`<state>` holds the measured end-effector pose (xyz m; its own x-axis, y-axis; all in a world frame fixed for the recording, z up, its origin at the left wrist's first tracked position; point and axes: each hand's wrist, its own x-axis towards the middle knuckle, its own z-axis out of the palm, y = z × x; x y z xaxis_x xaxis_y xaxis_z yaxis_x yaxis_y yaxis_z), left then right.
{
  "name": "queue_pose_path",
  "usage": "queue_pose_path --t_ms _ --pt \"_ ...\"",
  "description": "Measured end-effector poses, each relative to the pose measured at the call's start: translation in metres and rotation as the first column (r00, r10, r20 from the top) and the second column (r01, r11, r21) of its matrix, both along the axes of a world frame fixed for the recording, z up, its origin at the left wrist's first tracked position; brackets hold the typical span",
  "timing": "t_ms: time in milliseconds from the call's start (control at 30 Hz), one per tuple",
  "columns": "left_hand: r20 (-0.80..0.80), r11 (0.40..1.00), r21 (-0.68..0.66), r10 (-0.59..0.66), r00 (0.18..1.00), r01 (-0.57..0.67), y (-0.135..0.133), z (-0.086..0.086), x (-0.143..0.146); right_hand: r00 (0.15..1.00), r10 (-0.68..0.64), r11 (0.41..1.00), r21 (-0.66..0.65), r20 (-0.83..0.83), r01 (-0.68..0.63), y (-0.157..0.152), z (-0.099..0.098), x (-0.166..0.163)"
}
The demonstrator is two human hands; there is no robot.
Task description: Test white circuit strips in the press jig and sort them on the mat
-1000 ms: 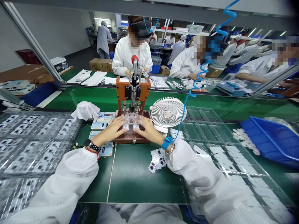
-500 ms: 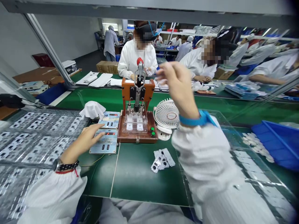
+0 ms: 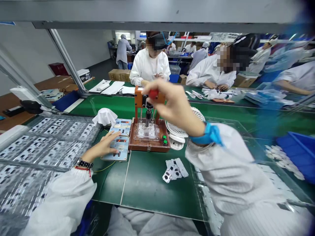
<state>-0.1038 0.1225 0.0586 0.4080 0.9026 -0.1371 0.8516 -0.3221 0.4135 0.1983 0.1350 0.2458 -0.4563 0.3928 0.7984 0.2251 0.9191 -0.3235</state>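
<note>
An orange-brown press jig (image 3: 149,144) stands on the green mat, with a clear fixture (image 3: 148,131) holding small white parts under its plunger. My right hand (image 3: 172,105) is closed round the jig's red-knobbed lever (image 3: 153,94), which is pulled down. My left hand (image 3: 103,147) lies flat, fingers stretched out, on the lower of two pale blue meter boxes (image 3: 117,147) beside the jig. A few small flat white parts (image 3: 174,169) lie loose on the mat in front of the jig.
Clear trays of small parts (image 3: 36,147) cover the left side. A white cloth (image 3: 105,116), a small white fan (image 3: 179,132), more clear trays (image 3: 246,137) and a blue bin (image 3: 297,154) at right. People in white coats work across the green belt (image 3: 110,106).
Both hands left the jig's fixture. My right hand rose, took the red lever knob and pulled it down. My left hand moved left onto the meter box.
</note>
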Motion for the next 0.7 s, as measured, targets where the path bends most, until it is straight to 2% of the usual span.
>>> queue_pose_path --t_ms 133,233,333,433,567,700 --pt "-0.108 0.994 -0.109 -0.030 0.994 0.018 0.016 0.005 0.007 0.994 -0.110 0.977 0.183 0.007 0.106 0.006 -0.052 -0.008" --pt "-0.158 0.991 -0.114 -0.083 0.984 0.065 0.024 0.007 0.012 0.992 -0.121 0.974 0.195 0.028 0.114 0.014 -0.068 -0.011" --pt "-0.177 0.988 -0.110 -0.124 0.976 0.106 0.026 0.008 0.019 0.994 -0.102 0.984 0.153 0.038 0.095 0.007 -0.071 -0.010" --pt "-0.188 0.988 -0.092 -0.139 0.972 0.123 0.025 0.013 0.023 0.991 -0.130 0.983 0.126 -0.031 0.133 -0.012 -0.081 -0.002" --pt "-0.188 0.990 -0.055 -0.135 0.973 0.127 0.026 0.021 0.015 0.975 -0.213 0.974 0.063 -0.065 0.217 -0.037 -0.117 0.021" --pt "-0.163 0.992 -0.091 -0.102 0.981 0.088 0.029 0.018 0.001 0.966 -0.257 0.958 -0.134 -0.003 0.254 -0.051 -0.160 0.048"
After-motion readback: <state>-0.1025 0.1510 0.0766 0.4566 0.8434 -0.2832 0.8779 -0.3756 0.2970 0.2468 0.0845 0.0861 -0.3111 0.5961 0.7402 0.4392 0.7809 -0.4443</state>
